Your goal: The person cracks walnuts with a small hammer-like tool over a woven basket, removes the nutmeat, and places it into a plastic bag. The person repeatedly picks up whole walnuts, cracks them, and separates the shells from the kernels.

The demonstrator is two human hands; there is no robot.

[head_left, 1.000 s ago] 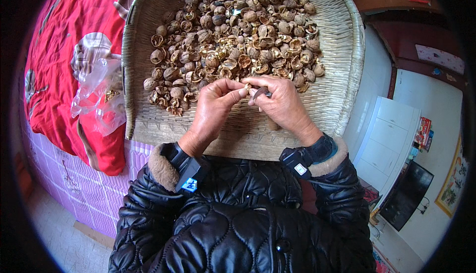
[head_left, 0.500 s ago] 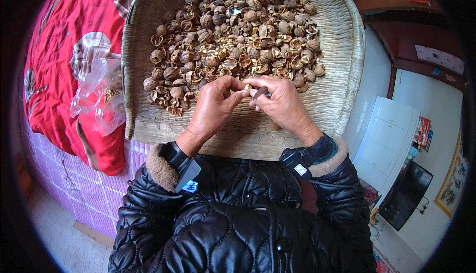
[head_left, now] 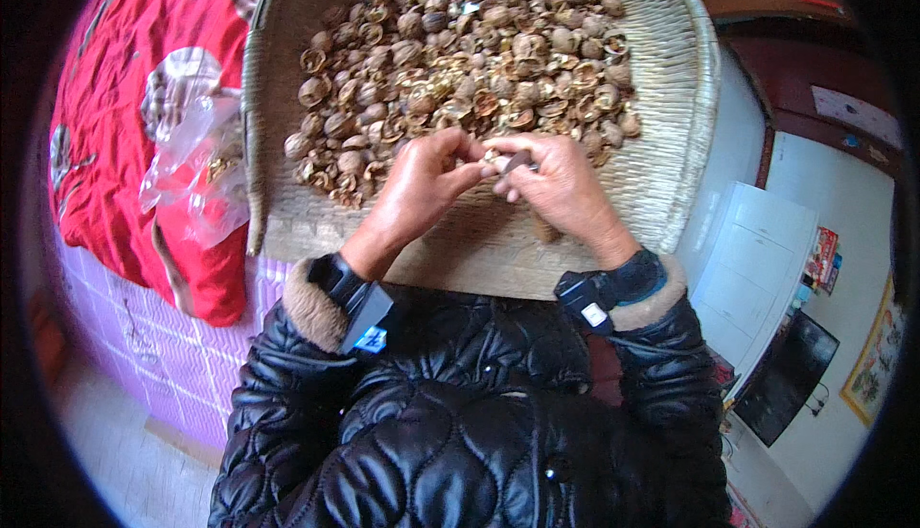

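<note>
Over the near part of a woven basket [head_left: 704, 97], both my hands meet fingertip to fingertip. A small pale walnut piece [head_left: 493, 156] is pinched between them, mostly covered by fingers. My left hand [head_left: 417, 188] is closed on that piece with thumb and forefinger. In my right hand [head_left: 565, 188] is a small dark-bladed knife [head_left: 518, 161], its blade beside the walnut piece; a brown end, perhaps its handle, shows below the palm. Just beyond my fingers lies a broad heap of walnuts and cracked shells [head_left: 460, 78].
Left of the basket, a clear plastic bag [head_left: 196, 178] with some walnut pieces rests on a red patterned quilt [head_left: 115, 145]. Lilac bedding [head_left: 163, 327] spreads under it. To the right stand a white cabinet [head_left: 757, 250] and a dark screen [head_left: 788, 375].
The whole view has shifted slightly, with the basket sitting a little higher and farther right. My hands remain together on the walnut piece, fingers barely changed.
</note>
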